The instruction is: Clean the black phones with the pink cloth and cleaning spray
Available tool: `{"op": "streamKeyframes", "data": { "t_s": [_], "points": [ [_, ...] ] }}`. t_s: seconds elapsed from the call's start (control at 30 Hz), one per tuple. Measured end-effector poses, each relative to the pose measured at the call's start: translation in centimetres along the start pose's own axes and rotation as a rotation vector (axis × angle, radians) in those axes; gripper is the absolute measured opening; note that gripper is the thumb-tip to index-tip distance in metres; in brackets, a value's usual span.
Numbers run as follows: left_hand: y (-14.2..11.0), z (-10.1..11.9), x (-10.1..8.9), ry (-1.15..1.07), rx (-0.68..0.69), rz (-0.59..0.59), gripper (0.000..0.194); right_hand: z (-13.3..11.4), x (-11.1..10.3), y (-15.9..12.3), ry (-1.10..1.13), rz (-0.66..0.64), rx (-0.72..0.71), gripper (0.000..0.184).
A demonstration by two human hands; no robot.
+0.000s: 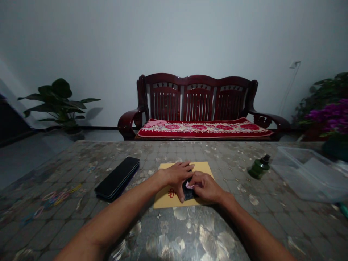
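Observation:
A yellow sheet with red characters point(160, 201) lies on the table in front of me. On it rests a small dark, flat, rectangular item point(188, 195), partly covered by both hands; its kind I cannot make out. My left hand point(178, 177) presses flat along the item's left side, thumb and fingers spread apart. From the right, my right hand point(205, 185) pinches a small pale pink cloth point(189, 185) against the dark surface. The fingertips of both hands are close together.
Left of the sheet is a stack of long black cases point(118, 178), with several coloured rubber bands point(61, 197) further left. A green bottle with a black top point(259, 167) and a clear plastic bin point(301, 181) stand at right. Beyond the table is a wooden bench point(198, 98).

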State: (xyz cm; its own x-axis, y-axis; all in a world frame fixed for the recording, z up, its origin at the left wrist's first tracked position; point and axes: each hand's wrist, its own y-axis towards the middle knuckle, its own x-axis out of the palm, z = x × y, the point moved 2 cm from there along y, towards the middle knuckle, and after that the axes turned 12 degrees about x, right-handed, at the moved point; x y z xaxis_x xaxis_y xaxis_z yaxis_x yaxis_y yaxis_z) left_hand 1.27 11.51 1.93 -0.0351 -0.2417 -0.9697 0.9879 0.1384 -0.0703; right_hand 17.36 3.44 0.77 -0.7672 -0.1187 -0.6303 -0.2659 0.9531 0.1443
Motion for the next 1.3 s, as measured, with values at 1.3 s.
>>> {"op": "streamKeyframes", "data": {
  "t_s": [1.3],
  "points": [
    [-4.8, 4.6, 2.8, 0.075, -0.645, 0.266, 0.068, -0.3, -1.1, -0.3, -0.571, 0.190, 0.253, 0.030]
  ]
}}
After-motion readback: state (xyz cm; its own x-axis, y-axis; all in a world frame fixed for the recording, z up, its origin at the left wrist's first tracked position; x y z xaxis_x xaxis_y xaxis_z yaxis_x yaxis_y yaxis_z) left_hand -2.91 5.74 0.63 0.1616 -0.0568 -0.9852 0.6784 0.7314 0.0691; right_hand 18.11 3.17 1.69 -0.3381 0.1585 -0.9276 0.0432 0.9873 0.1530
